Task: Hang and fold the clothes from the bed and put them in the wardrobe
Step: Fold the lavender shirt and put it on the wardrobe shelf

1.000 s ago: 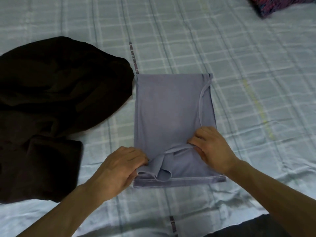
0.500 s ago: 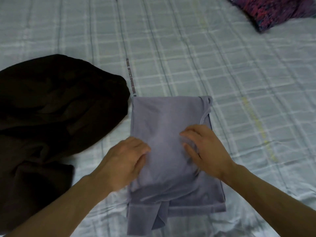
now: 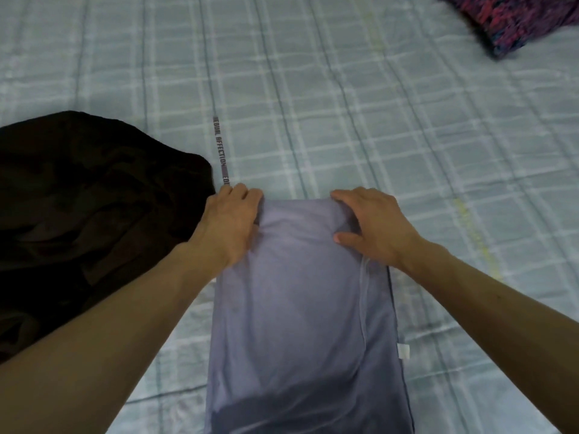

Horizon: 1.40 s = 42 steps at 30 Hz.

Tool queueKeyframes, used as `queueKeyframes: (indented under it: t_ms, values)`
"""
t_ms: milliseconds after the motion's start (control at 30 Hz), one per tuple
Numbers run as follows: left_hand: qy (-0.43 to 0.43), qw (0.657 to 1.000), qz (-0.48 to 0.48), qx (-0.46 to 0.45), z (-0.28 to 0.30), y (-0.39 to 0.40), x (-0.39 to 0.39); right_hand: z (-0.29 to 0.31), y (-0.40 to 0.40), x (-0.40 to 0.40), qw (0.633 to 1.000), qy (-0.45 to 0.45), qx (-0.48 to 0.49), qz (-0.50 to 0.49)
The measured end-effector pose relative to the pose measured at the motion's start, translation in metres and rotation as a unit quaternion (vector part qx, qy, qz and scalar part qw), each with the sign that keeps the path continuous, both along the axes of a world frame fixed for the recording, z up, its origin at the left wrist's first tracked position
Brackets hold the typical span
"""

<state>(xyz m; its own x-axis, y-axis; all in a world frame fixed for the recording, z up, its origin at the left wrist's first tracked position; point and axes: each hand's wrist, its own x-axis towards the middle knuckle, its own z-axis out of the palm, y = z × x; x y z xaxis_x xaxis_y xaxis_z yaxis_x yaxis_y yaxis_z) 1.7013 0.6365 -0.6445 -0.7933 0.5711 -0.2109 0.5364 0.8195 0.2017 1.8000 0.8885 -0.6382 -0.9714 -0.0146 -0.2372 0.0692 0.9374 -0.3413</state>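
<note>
A lavender-grey garment [image 3: 300, 308] lies folded into a long strip on the bed, running from the frame's bottom edge up to my hands. My left hand [image 3: 232, 223] grips its far left corner, fingers curled over the edge. At the far right corner my right hand [image 3: 372, 223] holds the fabric, fingers bent over the far edge and thumb pressed on top. A small white label [image 3: 403, 351] sticks out at the garment's right side. A dark brown garment [image 3: 94, 220] sits crumpled just left of my left hand.
The bed is covered by a pale blue-green checked sheet [image 3: 344, 120] with a printed text strip [image 3: 221, 151] ahead of my left hand. A purple and red patterned cloth [image 3: 517, 20] lies at the far right corner.
Both hands took the garment's near end and carried it away from me over the rest. They now sit at its far edge, and the garment lies closer to me in the frame.
</note>
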Motion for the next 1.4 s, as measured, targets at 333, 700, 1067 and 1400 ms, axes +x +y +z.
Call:
queueKeyframes:
  t_ms: [333,700,1067,1400]
  values:
    - [0.068,0.987,-0.061,0.132,0.037,-0.037,0.039,0.03,-0.003,0.037,0.996,0.092,-0.016,0.015]
    - [-0.007,0.98,-0.135,0.148,0.065,-0.113,0.175,0.055,-0.04,0.174,0.987,0.081,-0.051,0.13]
    - [-0.114,0.971,-0.205,0.042,0.039,-0.147,0.236,0.035,-0.093,0.251,0.996,-0.026,-0.021,0.088]
    - [-0.008,0.993,-0.078,0.089,0.043,-0.081,0.179,0.026,-0.098,0.173,0.999,0.04,0.024,-0.001]
